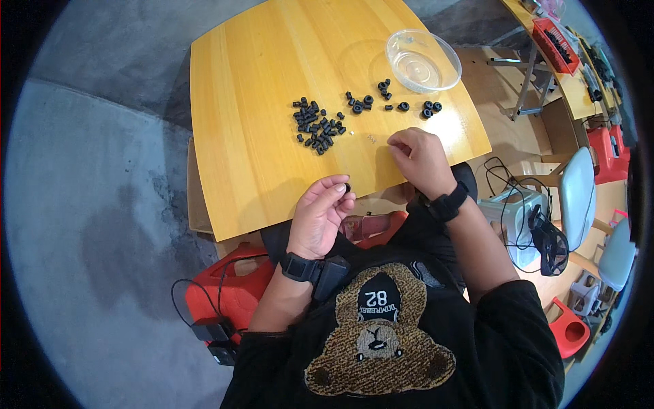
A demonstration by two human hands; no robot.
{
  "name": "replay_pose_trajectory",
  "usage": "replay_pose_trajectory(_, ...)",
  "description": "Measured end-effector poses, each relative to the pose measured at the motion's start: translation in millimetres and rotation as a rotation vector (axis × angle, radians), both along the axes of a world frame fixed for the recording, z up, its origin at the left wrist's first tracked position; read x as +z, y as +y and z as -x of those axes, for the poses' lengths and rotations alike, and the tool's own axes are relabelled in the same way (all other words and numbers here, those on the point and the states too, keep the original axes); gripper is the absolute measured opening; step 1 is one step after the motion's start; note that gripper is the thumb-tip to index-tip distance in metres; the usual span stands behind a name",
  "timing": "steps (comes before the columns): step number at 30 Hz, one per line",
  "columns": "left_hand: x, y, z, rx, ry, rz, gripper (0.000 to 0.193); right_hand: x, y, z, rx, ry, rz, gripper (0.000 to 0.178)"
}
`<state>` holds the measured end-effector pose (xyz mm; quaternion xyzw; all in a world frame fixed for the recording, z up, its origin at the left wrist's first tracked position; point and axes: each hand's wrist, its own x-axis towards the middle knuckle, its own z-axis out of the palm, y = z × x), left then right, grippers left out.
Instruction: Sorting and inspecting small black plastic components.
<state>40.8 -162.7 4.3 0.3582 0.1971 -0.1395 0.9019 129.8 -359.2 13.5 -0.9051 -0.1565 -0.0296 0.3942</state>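
Left hand (319,217): raised just off the near edge of the tabletop (252,123), fingers curled, thumb and fingertips pinching a small black ring-shaped part (347,187); black wrist strap on that arm. Right hand (421,161): resting knuckles-up on the tabletop near its front right corner, fingers folded under; whether it holds anything cannot be told from here; black watch on the wrist. Tabletop: yellow wood, square, rounded corners. On it, a dense heap of small black parts (317,126) lying left of centre, well ahead of the left hand. To the right of the heap, a looser scatter of black rings (392,99) in small clusters, just beyond the right hand. Clear plastic bowl (423,61): round, shallow, standing at the far right corner, apart from the scatter. Floor: grey concrete to the left. Red case (228,290) under the near edge of the tabletop, with a black cable looping beside it. To the right, a second wooden bench carrying a red tray (555,45) of dark parts, and pale chairs (578,198) nearby.
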Motion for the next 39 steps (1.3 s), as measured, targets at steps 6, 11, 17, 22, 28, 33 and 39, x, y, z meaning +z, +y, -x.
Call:
replay_pose_trajectory(6, -1, 3, 2, 0.044, 0.005, 0.084, 0.015, -3, 21, -8, -0.004, 0.025, 0.018, 0.011)
replay_pose_trajectory(11, -4, 7, 4, 0.105, 0.017, 0.17, 0.015, -6, 31, -13, -0.008, -0.008, 0.167, 0.01)
replay_pose_trajectory(17, 4, 4, 1, 0.113, -0.007, 0.194, 0.015, -9, 29, -12, 0.001, -0.014, 0.055, 0.008)
replay_pose_trajectory(22, 4, 3, 3, 0.079, -0.039, 0.24, 0.02, 20, 20, 10, 0.073, 0.472, -0.375, 0.008)
replay_pose_trajectory(28, 1, -2, 8, -0.022, -0.047, 0.292, 0.022, 26, 9, 39, 0.157, 0.781, -0.734, 0.01)
replay_pose_trajectory(33, 1, -10, 10, -0.059, -0.033, 0.26, 0.022, 27, 11, 53, 0.176, 0.516, -0.658, 0.01)
replay_pose_trajectory(39, 7, -18, 13, -0.053, 0.017, 0.195, 0.022, 39, 12, 60, 0.251, 0.093, -0.402, 0.008)
